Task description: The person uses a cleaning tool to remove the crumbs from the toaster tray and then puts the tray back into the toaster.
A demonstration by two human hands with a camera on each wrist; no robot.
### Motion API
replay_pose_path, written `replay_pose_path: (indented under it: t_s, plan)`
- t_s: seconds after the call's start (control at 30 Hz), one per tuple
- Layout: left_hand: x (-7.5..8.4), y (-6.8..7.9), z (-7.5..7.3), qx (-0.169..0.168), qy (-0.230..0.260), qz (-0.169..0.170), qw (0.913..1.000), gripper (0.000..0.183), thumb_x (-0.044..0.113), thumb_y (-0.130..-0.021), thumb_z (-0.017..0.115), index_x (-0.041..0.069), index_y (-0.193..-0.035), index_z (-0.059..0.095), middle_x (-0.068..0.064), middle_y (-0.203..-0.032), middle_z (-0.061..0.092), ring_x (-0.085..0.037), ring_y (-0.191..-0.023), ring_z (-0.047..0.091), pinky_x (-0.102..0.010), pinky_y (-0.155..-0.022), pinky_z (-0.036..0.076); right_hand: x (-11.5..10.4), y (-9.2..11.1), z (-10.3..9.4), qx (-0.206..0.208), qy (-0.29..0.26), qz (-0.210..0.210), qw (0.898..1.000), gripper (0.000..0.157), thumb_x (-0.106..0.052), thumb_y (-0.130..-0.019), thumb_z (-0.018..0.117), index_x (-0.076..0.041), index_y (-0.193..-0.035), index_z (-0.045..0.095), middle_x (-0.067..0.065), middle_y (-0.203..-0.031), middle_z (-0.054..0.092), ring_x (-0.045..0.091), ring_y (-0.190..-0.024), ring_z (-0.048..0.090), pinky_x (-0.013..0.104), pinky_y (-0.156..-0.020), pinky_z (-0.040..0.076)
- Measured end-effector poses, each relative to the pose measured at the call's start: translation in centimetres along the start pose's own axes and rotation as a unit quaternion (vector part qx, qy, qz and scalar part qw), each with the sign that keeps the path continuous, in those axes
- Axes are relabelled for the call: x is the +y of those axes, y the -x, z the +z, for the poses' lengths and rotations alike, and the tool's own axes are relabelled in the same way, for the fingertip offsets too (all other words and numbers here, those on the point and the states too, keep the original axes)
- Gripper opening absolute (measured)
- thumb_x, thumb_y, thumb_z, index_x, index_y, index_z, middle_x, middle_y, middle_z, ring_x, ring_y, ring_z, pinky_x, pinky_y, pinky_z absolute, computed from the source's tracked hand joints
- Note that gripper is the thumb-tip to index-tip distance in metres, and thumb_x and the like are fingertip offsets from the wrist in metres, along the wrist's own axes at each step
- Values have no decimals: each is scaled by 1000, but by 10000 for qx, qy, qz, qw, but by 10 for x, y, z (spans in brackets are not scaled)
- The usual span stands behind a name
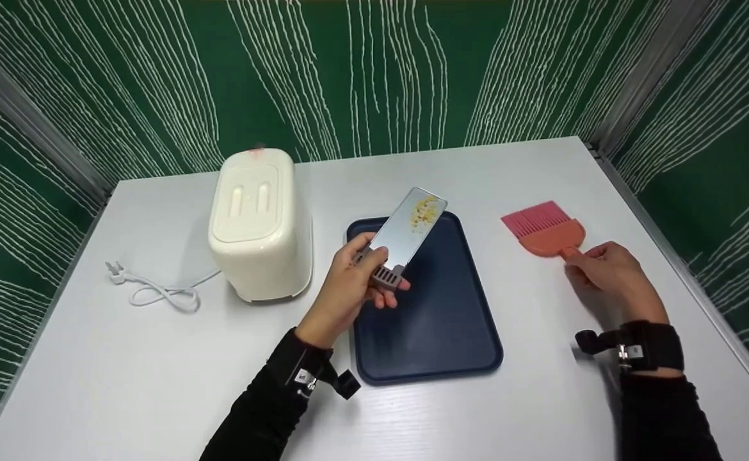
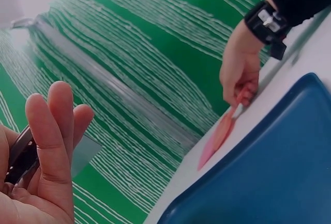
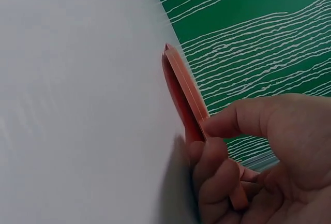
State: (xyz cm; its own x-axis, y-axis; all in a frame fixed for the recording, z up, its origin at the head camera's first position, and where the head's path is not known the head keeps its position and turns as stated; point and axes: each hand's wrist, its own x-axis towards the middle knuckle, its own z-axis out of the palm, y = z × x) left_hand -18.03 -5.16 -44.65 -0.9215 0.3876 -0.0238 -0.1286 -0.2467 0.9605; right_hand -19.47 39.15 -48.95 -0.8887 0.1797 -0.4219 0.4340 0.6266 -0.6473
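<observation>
Mid-frame in the head view, above the blue tray (image 1: 432,330), the left hand (image 1: 349,276) is pinching a metal plate (image 1: 402,234) by its slotted grip (image 1: 386,276), likely the surest hold, the plate probably being stiff, light and slick. At right, the right hand's (image 1: 614,272) fingers are holding a soft-looking brush (image 1: 554,239). The head view is showing yellow crumbs (image 1: 424,212) on the plate, which the left wrist view is hiding; the right wrist view is revealing fingers curling round the brush's handle (image 3: 238,197).
</observation>
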Motion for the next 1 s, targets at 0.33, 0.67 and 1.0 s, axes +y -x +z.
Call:
replay_pose_path:
  t_s: [0.33,0.67,1.0]
  plan:
    - [-3,-6,6,-186,8,25,9998,30,16,-113,49,2,-139,52,-14,-78,79,-15,-49,68,-22,-46,51,8,3,-10,-145,-106,322,9993,103,-73,-104,33,11,-163,22,36,-155,34,49,-134,37,59,-102,46]
    - [-2,-7,1,-330,-31,-96,9994,29,15,-113,49,2,-140,50,-13,-77,78,-14,-49,69,-21,-46,52,7,-2,0,1322,108,-106,9911,74,-82,-98,45,-13,-72,52,-3,-63,41,21,-71,44,36,-61,35]
    - [7,-4,-20,-694,-402,-477,9956,28,13,-112,50,1,-137,51,-11,-73,77,-14,-49,69,-22,-44,51,-25,4,0,1612,-228,-267,9863,72,-85,-90,59,-18,-64,46,-6,-58,36,18,-61,39,38,-53,30]
